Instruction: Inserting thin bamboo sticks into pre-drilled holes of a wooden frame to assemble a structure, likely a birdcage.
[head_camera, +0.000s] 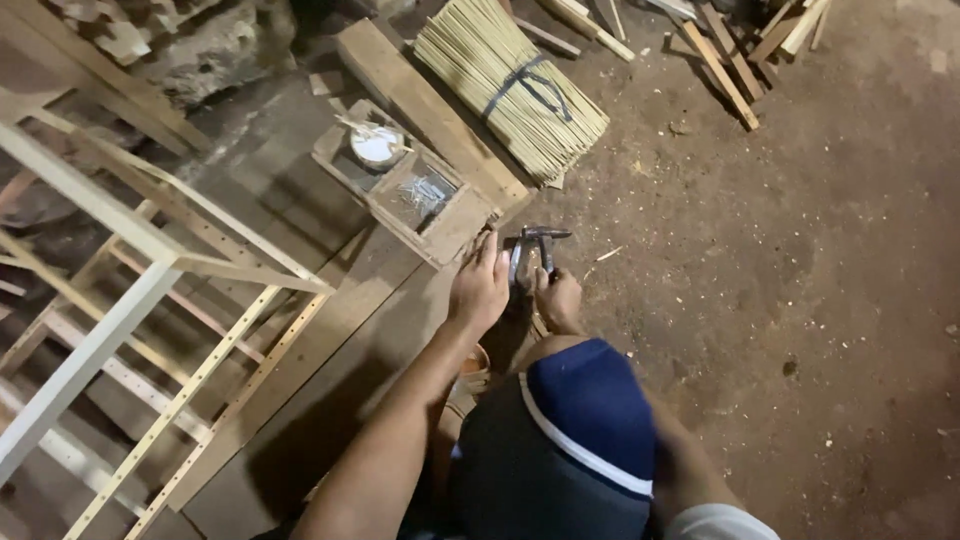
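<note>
Just above the middle of the frame a shallow wooden tray (455, 225) sits on a long plank (330, 330); one compartment holds a heap of small nails (424, 193), the other a round white tin (377, 146) with slivers laid across it. Behind it, at the top centre, lies a bundle of thin bamboo sticks (512, 85) tied with a dark band, resting against a thick timber beam (425, 110). Loose wood offcuts (735, 50) are scattered at the upper right. A pale slatted wooden frame (150, 260) with rows of drilled holes fills the left side.

The ground is a bare dirt floor (800, 300), brown and littered with chips, under dim light.

At the centre, a grey metal pincer tool (535, 250) stands just right of the tray, head upward. The left hand (480, 290) rests with fingers extended against the tool's left side and the tray's corner, touching rather than gripping. The right hand (558, 298) is clenched around the tool's lower handles. A knee in dark blue shorts (585, 410) sits below.
</note>
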